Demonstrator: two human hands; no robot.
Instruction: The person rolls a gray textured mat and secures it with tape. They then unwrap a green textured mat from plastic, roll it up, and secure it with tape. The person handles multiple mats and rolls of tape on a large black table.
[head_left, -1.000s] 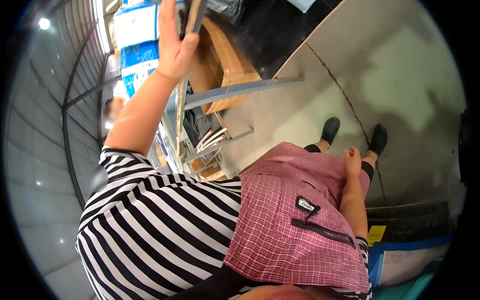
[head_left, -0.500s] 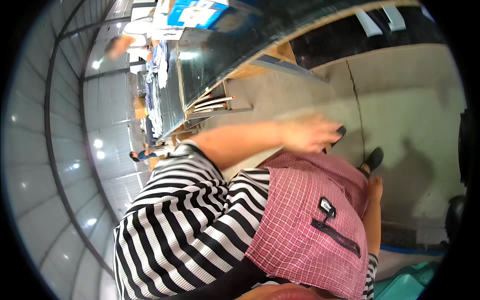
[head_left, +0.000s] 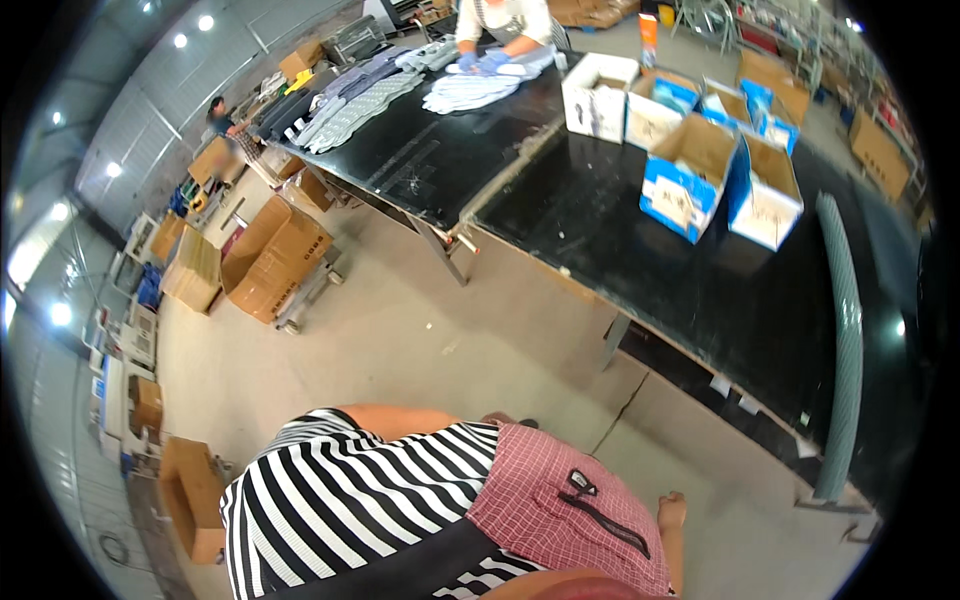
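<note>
My right hand (head_left: 672,510) hangs low beside my red checked apron (head_left: 560,480). Its fingers are small in view but look slightly apart, and nothing shows in them. My left forearm (head_left: 400,421) reaches across behind my striped shirt; the hand at its end is hidden by my body. Ahead stands a long black-topped table (head_left: 600,230), apart from both arms. On it are several opened blue-and-white cartons (head_left: 686,180) and a long grey-green roll (head_left: 843,340) along the right end.
Across the table a person's blue-gloved hands (head_left: 485,64) rest on light folded cloth (head_left: 470,95). Stacked grey garments (head_left: 365,105) lie farther left. A large brown box (head_left: 275,260) stands on a wheeled base left of the table; another open box (head_left: 192,495) is nearer me.
My view has swung up and round, bringing the tabletop and cartons into sight. My left hand, formerly stretched across my front, has gone out of sight; my right still hangs at my side.
</note>
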